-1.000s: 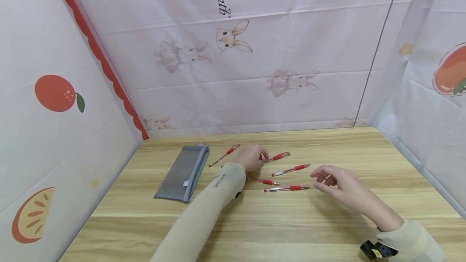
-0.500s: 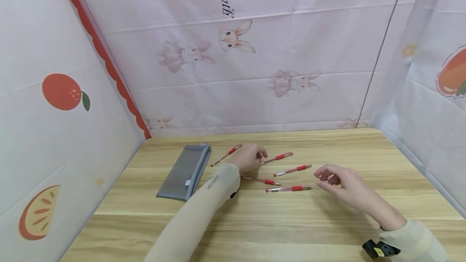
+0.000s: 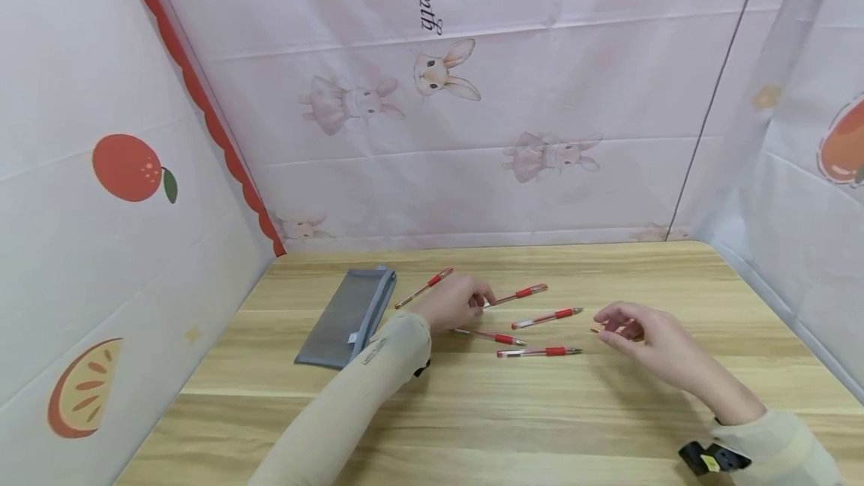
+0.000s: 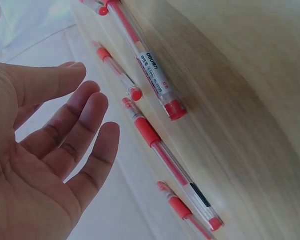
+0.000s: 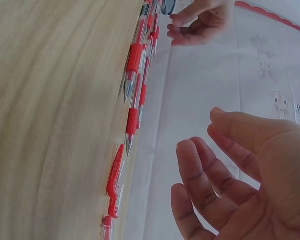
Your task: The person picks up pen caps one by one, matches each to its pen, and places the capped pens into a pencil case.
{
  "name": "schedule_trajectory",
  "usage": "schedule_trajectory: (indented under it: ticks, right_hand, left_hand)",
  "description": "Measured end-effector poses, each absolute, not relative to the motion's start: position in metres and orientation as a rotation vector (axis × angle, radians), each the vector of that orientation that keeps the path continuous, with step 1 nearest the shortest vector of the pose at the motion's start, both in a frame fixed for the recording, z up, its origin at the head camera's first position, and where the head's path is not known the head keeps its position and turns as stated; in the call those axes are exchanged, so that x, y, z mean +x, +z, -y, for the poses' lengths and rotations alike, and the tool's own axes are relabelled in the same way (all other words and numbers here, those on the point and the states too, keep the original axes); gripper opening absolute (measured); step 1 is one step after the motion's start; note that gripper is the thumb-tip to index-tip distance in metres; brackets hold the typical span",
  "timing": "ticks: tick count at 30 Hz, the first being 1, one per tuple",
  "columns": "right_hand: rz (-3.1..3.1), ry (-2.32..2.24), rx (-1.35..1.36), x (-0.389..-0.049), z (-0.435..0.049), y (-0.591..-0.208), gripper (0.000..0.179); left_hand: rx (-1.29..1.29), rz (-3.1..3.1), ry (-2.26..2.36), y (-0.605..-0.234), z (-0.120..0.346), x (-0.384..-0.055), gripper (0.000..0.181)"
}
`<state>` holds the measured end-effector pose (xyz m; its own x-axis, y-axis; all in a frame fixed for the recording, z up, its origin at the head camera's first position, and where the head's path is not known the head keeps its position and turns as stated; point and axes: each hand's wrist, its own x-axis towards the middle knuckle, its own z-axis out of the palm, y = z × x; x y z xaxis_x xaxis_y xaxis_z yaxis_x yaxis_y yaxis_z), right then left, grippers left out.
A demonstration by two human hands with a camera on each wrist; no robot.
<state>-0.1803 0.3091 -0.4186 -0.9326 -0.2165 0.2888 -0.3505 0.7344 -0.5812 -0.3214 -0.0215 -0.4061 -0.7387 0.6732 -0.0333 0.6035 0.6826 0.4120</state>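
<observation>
Several clear-barrelled gel pens with red grips lie scattered mid-table, among them the front pen (image 3: 533, 352), the middle pen (image 3: 548, 318) and the rear pen (image 3: 521, 293). My left hand (image 3: 454, 303) is over the left ends of the pens, and its sleeve hides part of the table. In the left wrist view its loosely bent fingers (image 4: 77, 135) hold nothing, beside a pen (image 4: 152, 75) with a printed label. My right hand (image 3: 644, 336) hovers right of the pens, fingers loosely curved and holding nothing. A red pen cap with a clip (image 5: 115, 180) shows below it in the right wrist view.
A grey mesh zip pouch (image 3: 340, 317) with blue edging lies flat at the left of the wooden table (image 3: 540, 426). One more pen (image 3: 424, 288) lies between pouch and left hand. Printed cloth walls (image 3: 499, 193) stand behind and at both sides.
My left hand has drawn a little left and back from the rear pen. My right hand has shifted slightly right, away from the front pen's tip. The head view has turned a little left.
</observation>
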Motion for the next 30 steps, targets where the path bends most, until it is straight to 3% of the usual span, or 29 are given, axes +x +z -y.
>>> schedule_trajectory:
  ticks: [18,30]
  right_hand:
    - [2.767,0.973,0.359,-0.184,-0.336,-0.423,0.025]
    - [2.788,0.972,0.284,-0.190,-0.360,-0.431,0.027]
  left_hand:
    - [1.050,-2.687,0.397,-0.419,0.043,-0.307,0.033]
    - [1.129,-2.676,0.395,-0.431,0.043,-0.308,0.026]
